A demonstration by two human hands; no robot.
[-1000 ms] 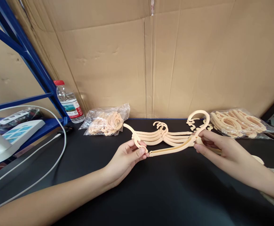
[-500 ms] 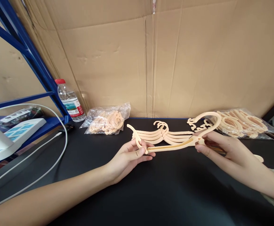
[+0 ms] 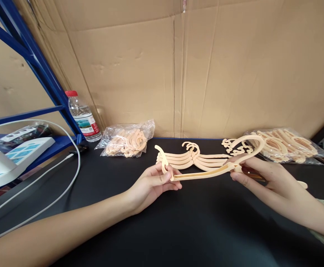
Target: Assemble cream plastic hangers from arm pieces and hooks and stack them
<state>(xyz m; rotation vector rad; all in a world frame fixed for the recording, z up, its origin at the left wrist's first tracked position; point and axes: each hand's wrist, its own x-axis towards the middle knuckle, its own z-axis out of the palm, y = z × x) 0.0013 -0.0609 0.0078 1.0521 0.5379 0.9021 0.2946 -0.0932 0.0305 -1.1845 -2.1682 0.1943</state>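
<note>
A beige plastic clothes hanger is held above the black table, its large hook curving up at the right. My right hand pinches the hanger at its middle, just below the hook; the hanger's far arm is mostly hidden behind these fingers. At the other end, my left hand is closed with thumb and fingers around the arm's tip and a small curved beige piece standing up from it. Whether that piece is joined to the arm I cannot tell. Several finished-looking hangers lie stacked behind.
Loose small curved pieces lie right of the stack. Clear bags of beige parts rest at the back left and back right. A water bottle, a white power strip and a white cable are on the left.
The small curved piece at my left fingers has turned slightly more upright. Both hands keep their grip on the hanger, and the view has shifted a little.
</note>
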